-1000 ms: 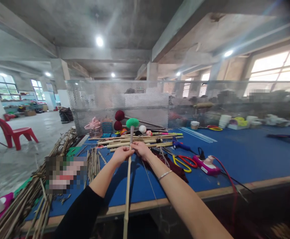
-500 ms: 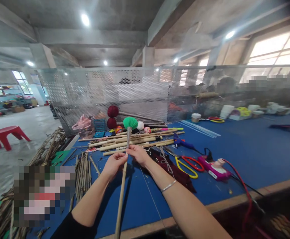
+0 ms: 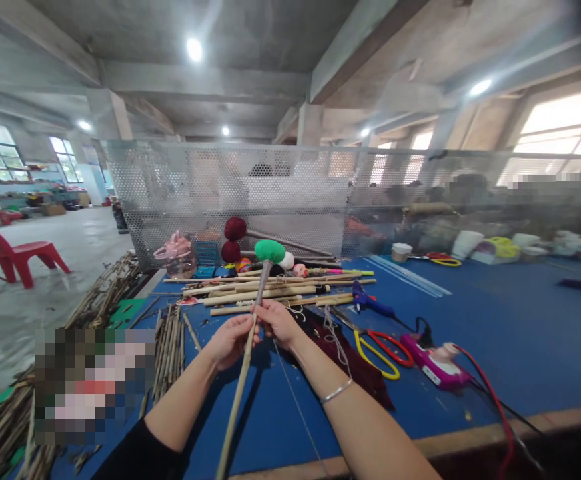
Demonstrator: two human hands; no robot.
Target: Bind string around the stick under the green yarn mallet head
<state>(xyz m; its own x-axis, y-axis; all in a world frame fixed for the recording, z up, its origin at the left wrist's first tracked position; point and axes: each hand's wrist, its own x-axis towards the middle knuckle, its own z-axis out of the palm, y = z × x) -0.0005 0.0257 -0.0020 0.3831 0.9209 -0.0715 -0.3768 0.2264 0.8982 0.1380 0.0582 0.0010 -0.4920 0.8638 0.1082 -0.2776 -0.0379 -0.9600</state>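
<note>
A long bamboo stick [image 3: 240, 387] with a round green padded head [image 3: 270, 251] slants up in front of me; its upper part looks wrapped in something grey. My left hand [image 3: 234, 341] pinches the stick from the left, just below the grey part. My right hand [image 3: 278, 324] closes on it slightly higher, from the right, fingertips nearly meeting the left ones. A thin pale thread [image 3: 298, 400] runs from near my right hand down to the table's front edge. Whether the right fingers also hold this thread I cannot make out.
Bamboo sticks [image 3: 265, 291] lie across the blue table [image 3: 495, 320] beyond my hands. To the right are scissors [image 3: 381, 353], a blue glue gun [image 3: 372, 301], dark red cloth [image 3: 350, 363] and a purple power strip [image 3: 438, 363] with cords. Twigs [image 3: 168, 353] are bundled at left.
The view has shifted a little. The stick leans more to the right at its top, with its lower end further left. Both hands remain on it.
</note>
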